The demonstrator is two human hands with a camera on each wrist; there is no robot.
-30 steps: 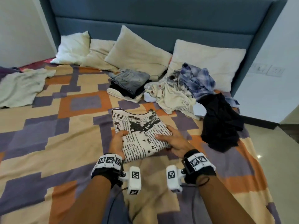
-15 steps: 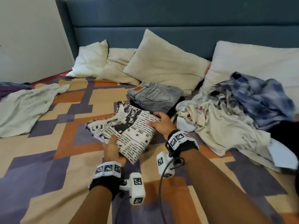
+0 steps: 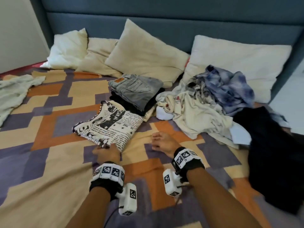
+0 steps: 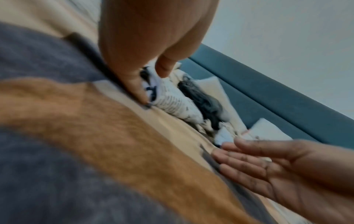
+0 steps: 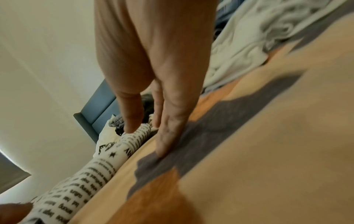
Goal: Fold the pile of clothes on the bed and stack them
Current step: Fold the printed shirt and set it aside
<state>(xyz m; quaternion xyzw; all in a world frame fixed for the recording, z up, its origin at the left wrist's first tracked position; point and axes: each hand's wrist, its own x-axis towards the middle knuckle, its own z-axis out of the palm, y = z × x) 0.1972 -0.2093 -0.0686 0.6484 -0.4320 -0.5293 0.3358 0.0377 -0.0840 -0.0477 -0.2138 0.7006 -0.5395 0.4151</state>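
The folded newspaper-print shirt [image 3: 108,127] lies on the blanket just in front of the stack of folded clothes topped by grey jeans [image 3: 136,91]. My left hand [image 3: 105,146] is at the shirt's near corner; in the left wrist view its thumb sits above the shirt [image 4: 172,103] edge and its fingers below, pinching it. To the right of the shirt my right hand [image 3: 156,139] rests on the blanket, fingers straight and holding nothing. The right wrist view has its fingertips [image 5: 162,150] on the blanket beside the shirt [image 5: 91,174]. The unfolded pile [image 3: 205,104] lies right of the stack.
A black garment [image 3: 271,145] is spread at the bed's right edge. A pale cloth [image 3: 13,94] lies at the far left. Several pillows [image 3: 144,55] lean on the blue headboard [image 3: 164,22]. The patterned blanket [image 3: 49,178] stretches bare toward me.
The shirt went from mid-bed up to the stack and now lies flat there. My right hand has let go and drawn back right; the left stays at the near corner.
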